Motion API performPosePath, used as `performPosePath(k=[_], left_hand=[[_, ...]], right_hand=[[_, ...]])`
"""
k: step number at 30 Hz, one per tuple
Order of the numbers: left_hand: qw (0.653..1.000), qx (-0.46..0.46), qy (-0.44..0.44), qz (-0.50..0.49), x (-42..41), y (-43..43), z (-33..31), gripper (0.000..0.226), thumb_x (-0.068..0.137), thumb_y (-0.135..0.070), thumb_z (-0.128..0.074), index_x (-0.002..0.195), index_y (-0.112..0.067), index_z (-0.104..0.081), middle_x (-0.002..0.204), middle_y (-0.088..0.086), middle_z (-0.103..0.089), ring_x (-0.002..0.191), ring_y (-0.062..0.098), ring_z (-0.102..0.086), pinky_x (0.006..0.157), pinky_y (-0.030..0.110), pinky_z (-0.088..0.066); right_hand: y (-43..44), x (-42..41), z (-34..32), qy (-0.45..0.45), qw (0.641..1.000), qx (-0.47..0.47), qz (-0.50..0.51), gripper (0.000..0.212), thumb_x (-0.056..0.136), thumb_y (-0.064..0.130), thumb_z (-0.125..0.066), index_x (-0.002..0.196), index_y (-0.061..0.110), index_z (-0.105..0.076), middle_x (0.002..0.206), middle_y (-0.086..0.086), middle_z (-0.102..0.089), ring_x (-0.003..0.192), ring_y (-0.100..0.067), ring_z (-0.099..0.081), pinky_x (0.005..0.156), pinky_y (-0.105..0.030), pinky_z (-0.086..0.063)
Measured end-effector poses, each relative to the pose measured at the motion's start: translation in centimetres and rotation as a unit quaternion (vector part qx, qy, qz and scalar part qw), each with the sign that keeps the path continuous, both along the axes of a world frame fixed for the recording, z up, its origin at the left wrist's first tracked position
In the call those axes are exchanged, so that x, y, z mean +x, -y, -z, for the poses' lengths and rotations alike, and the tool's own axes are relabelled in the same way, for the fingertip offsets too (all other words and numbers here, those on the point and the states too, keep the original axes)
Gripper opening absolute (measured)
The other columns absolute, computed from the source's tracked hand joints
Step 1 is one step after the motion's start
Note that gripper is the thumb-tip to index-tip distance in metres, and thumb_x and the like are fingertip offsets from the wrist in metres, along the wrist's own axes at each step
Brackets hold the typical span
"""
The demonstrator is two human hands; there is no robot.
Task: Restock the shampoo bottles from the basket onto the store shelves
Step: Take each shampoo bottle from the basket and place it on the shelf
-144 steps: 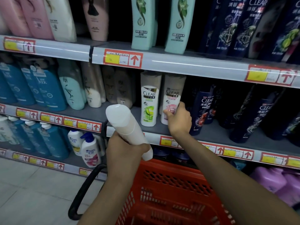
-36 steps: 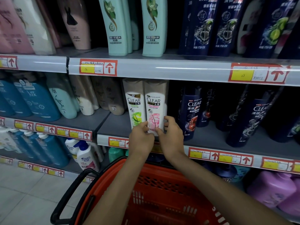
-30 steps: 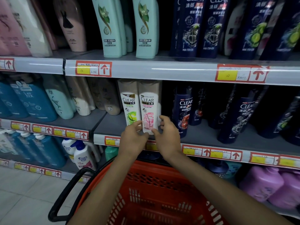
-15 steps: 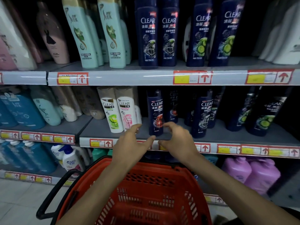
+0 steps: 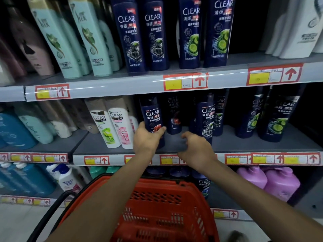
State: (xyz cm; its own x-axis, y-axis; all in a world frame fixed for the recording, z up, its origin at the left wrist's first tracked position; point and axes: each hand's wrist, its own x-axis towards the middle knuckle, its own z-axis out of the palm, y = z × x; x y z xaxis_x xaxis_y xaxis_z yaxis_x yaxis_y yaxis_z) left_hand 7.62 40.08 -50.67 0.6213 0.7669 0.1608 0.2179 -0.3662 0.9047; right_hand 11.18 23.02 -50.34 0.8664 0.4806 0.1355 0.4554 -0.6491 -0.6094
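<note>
My left hand (image 5: pixel 147 139) grips a dark blue bottle (image 5: pixel 152 116) low on its body, thumb on its 9 o'clock side and fingers curled across the front. The bottle stands on the middle shelf (image 5: pixel 97 142), long axis close to vertical, top towards 12 o'clock with a slight lean to 11, label facing me. Two white bottles (image 5: pixel 111 126) stand just beside it at 9 o'clock, and another dark bottle (image 5: pixel 206 119) stands at 3 o'clock. My right hand (image 5: pixel 196 151) hangs at 4 o'clock from the gripped bottle, over the shelf's front edge, fingers loosely curled and holding nothing. The red basket (image 5: pixel 162 206) sits at 6 o'clock, below both forearms.
</note>
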Motion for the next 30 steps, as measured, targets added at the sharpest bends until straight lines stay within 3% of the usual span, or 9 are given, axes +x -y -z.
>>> performPosePath(k=[6,12,15,17,20,24,30], left_hand=[[0.999,0.013,0.036,0.002,-1.4,-0.4,0.1,0.052,0.066,-0.044,-0.093,0.110,-0.025,-0.070,0.098,-0.009,-0.077,0.091,0.014,-0.073,0.084,0.039,-0.061],[0.992,-0.035,0.117,0.024,-5.6,-0.1,0.9,0.032,0.071,-0.017,-0.095,0.099,-0.014,-0.078,0.092,-0.008,-0.080,0.087,0.006,-0.075,0.087,0.038,-0.061],[0.984,-0.050,0.166,0.026,-7.7,-0.2,0.2,0.028,0.073,-0.012,-0.093,0.096,-0.016,-0.078,0.092,-0.006,-0.081,0.089,0.010,-0.077,0.086,0.035,-0.061],[0.981,-0.052,0.182,0.031,-9.0,-0.3,-0.4,0.029,0.072,-0.011,-0.094,0.095,-0.020,-0.078,0.091,-0.007,-0.081,0.089,0.011,-0.077,0.085,0.033,-0.060],[0.978,-0.059,0.194,0.045,-10.8,-0.1,-0.9,0.028,0.071,-0.008,-0.093,0.091,-0.020,-0.079,0.089,-0.007,-0.081,0.088,0.012,-0.077,0.086,0.035,-0.061],[0.977,-0.043,0.197,0.074,-12.4,-0.2,-0.7,0.034,0.070,-0.004,-0.093,0.079,-0.035,-0.081,0.087,-0.013,-0.080,0.087,0.006,-0.077,0.082,0.022,-0.059],[0.976,-0.073,0.195,0.058,-12.9,-1.1,0.0,0.030,0.070,-0.011,-0.095,0.090,-0.026,-0.079,0.090,-0.013,-0.080,0.090,0.003,-0.075,0.077,0.011,-0.054]], right_hand=[[-1.4,0.0,0.2,0.005,1.000,-0.022,0.000,0.029,0.084,0.009,-0.062,0.111,0.020,-0.059,0.097,-0.004,-0.067,0.086,-0.029,-0.066,0.068,-0.037,-0.056],[-3.3,-0.2,-0.1,-0.004,0.999,-0.044,0.008,0.051,0.086,0.008,-0.061,0.135,0.020,-0.054,0.115,-0.009,-0.068,0.100,-0.033,-0.066,0.077,-0.041,-0.059],[-4.6,0.0,0.0,-0.021,0.999,-0.038,0.008,0.056,0.085,0.004,-0.059,0.138,0.022,-0.054,0.112,-0.009,-0.067,0.099,-0.031,-0.067,0.078,-0.041,-0.060],[-5.7,0.0,0.0,-0.034,0.999,-0.013,0.008,0.055,0.086,0.002,-0.057,0.137,0.022,-0.054,0.110,-0.007,-0.065,0.098,-0.029,-0.066,0.076,-0.039,-0.059],[-7.7,0.3,0.0,-0.030,0.999,0.034,0.026,0.048,0.090,0.014,-0.063,0.137,0.018,-0.055,0.116,-0.007,-0.068,0.105,-0.028,-0.065,0.080,-0.034,-0.055],[-10.5,1.6,1.0,-0.019,0.996,0.065,0.051,0.033,0.092,0.028,-0.068,0.121,0.015,-0.059,0.107,-0.008,-0.072,0.102,-0.032,-0.067,0.079,-0.034,-0.051],[-13.2,2.4,2.3,-0.021,0.992,0.072,0.099,0.034,0.099,0.027,-0.061,0.127,0.009,-0.055,0.119,-0.016,-0.069,0.112,-0.040,-0.064,0.088,-0.040,-0.051]])
